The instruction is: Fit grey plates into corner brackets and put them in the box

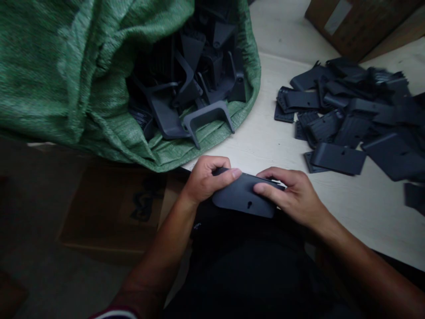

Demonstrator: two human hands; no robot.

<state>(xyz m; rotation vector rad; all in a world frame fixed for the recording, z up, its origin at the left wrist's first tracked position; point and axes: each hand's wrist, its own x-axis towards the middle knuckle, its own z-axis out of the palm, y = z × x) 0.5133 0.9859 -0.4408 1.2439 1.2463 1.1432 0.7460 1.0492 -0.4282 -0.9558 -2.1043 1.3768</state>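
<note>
Between both hands, at the table's near edge, is a dark grey plastic part (pixel 244 197) with a flat face, a rounded end and a small keyhole-shaped slot. My left hand (pixel 210 179) grips its left end, thumb on the upper edge and fingers curled behind. On the right end, my right hand (pixel 288 190) presses its thumb against the face, with the index finger along the far edge. The other fingertips are hidden behind the part. It is tilted, its slotted face turned toward me.
A green woven sack (pixel 93 79) lies open at the left, full of dark U-shaped plastic brackets (pixel 209 115). Similar dark parts form a pile (pixel 355 110) on the white table (pixel 265 146) at the right. Cardboard boxes stand at the back right (pixel 352 26) and below the table (pixel 109 208).
</note>
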